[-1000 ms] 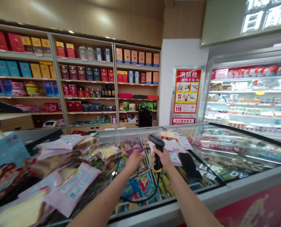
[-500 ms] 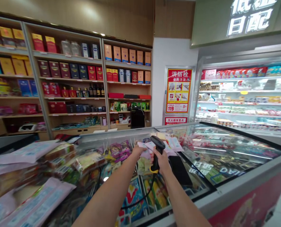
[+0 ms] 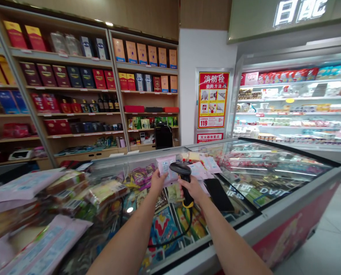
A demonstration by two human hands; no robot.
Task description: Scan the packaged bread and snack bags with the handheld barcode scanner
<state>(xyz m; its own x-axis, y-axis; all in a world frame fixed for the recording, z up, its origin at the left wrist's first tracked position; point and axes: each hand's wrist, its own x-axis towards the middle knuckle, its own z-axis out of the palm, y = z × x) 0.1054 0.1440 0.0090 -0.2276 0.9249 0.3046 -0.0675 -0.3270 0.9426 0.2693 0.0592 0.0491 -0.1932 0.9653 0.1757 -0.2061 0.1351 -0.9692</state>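
My right hand (image 3: 191, 188) is closed around the grip of a black barcode scanner (image 3: 182, 172) with a yellow ring and a black cable (image 3: 170, 241) trailing down. My left hand (image 3: 158, 179) pinches a pink packet (image 3: 166, 168) and holds it up just left of the scanner head. Both hands hover over the glass lid of a chest freezer (image 3: 273, 214). More pink packets (image 3: 203, 166) lie on the glass right behind the scanner. A black phone (image 3: 218, 194) lies flat on the lid to the right of my right hand.
Piles of pink and clear wrapped packets (image 3: 44, 214) cover the freezer's left side. Shelves of boxed goods and bottles (image 3: 81, 84) line the far wall. An open refrigerated case (image 3: 296, 110) stands at the right, beside a red and yellow wall notice (image 3: 212, 100).
My left hand took a pink packet off the glass and raised it beside the scanner. The view swung to the right, so the left piles slid toward the frame's edge.
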